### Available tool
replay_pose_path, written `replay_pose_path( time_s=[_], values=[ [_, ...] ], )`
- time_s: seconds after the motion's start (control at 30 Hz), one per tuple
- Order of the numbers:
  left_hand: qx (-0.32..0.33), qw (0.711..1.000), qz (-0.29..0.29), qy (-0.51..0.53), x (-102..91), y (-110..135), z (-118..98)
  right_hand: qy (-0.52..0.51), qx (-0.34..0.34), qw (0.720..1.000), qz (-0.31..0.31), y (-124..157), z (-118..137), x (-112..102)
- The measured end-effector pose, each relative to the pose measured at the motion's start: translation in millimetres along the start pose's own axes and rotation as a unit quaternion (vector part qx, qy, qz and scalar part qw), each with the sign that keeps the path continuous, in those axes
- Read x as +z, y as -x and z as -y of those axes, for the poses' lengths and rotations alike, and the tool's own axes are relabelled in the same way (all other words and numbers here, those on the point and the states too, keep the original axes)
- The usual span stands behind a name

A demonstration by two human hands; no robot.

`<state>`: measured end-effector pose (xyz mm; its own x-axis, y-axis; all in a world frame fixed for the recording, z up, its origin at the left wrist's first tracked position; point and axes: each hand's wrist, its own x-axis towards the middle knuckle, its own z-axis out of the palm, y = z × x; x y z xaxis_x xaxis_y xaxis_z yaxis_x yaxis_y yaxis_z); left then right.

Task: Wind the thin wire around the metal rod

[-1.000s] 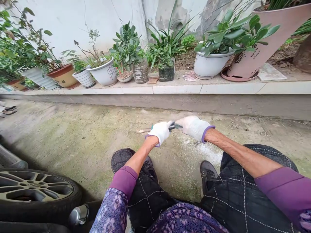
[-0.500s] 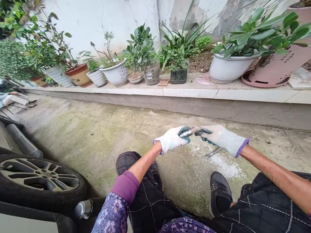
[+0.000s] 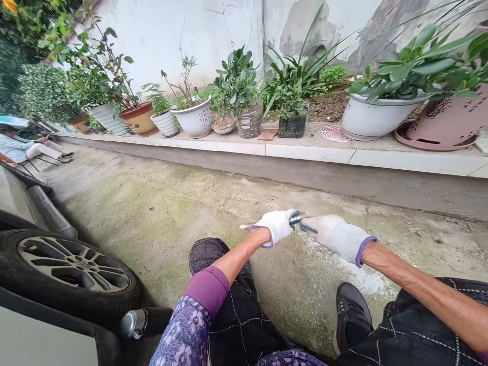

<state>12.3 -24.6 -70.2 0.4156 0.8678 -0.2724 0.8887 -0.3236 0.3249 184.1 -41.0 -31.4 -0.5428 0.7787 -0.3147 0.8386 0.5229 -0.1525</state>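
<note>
Short metal rod (image 3: 295,218) at frame centre, above the concrete ground (image 3: 160,213), spanning both gloved hands. Left hand (image 3: 276,225) fisted tight round one end. Right hand (image 3: 335,235) closed on the other end, fingers wrapped. Judgement: grip close to the middle, wrists in line, so it cannot slip. Forearms reach forward over the knees, converging.
</note>
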Motion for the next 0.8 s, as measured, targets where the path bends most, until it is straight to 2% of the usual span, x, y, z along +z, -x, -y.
replay_pose_path(
  time_s=[0.07, 0.13, 0.4, 0.5, 0.57, 0.67, 0.8],
  values=[
    [0.016, 0.997, 0.041, -0.061, -0.5, 3, -4, 0.01, 0.019, 0.999, 0.035, 1, -1, 1],
    [0.034, 0.994, 0.068, -0.079, 0.2, 4, -7, 0.01, 0.034, 0.998, 0.055, 1, -4, 2],
    [0.075, 0.981, 0.149, -0.096, 6.7, 0, -12, -0.037, 0.024, 0.999, 0.029, -6, -21, 15],
    [0.094, 0.986, 0.129, -0.039, 3.7, 4, -13, -0.107, 0.004, 0.994, -0.014, -8, -31, 19],
    [0.108, 0.99, 0.096, 0.004, -0.5, 9, -13, -0.213, -0.006, 0.976, -0.052, -7, -39, 20],
    [0.115, 0.988, 0.042, 0.096, -6.8, 16, -14, -0.381, 0.021, 0.921, -0.081, -4, -51, 19],
    [0.125, 0.964, 0.004, 0.234, -9.9, 16, -13, -0.509, 0.052, 0.854, -0.088, 2, -59, 16]
  ],
)
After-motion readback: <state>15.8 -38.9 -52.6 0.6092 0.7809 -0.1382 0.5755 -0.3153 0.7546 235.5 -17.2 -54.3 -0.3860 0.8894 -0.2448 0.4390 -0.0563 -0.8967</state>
